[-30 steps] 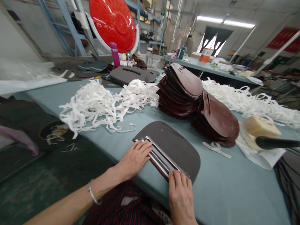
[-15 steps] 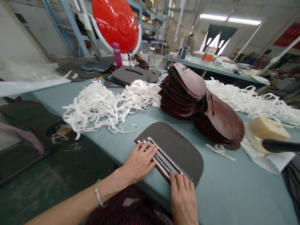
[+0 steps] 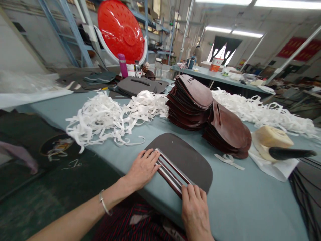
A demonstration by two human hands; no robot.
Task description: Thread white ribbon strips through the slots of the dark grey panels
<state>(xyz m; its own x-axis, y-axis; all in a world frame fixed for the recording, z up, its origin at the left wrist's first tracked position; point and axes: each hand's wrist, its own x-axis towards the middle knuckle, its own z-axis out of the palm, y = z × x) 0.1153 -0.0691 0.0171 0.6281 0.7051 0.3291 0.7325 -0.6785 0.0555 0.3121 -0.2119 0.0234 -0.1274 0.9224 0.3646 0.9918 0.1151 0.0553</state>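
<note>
A dark grey rounded panel (image 3: 187,157) lies flat near the table's front edge. Along its near side runs a slotted frame of brown leather edging (image 3: 168,178) with white strips. My left hand (image 3: 143,170) rests on the upper left end of this edging, fingers stretched out and lying flat. At the lower right end my right hand (image 3: 196,207) has its fingers bent and close together over the edging; its thumb is hidden. The slot between the hands shows the table's blue-green surface.
Stacked brown leather pieces (image 3: 225,129) stand behind the panel. Piles of white strips (image 3: 100,117) lie at the left and back right. To the right are a yellowish block (image 3: 273,137) and a black handle (image 3: 288,153). The table (image 3: 250,204) drops off at the left.
My left hand has slid left toward the upper end of the edging, uncovering more of it. My right hand stays at the lower end. The camera view has shifted slightly.
</note>
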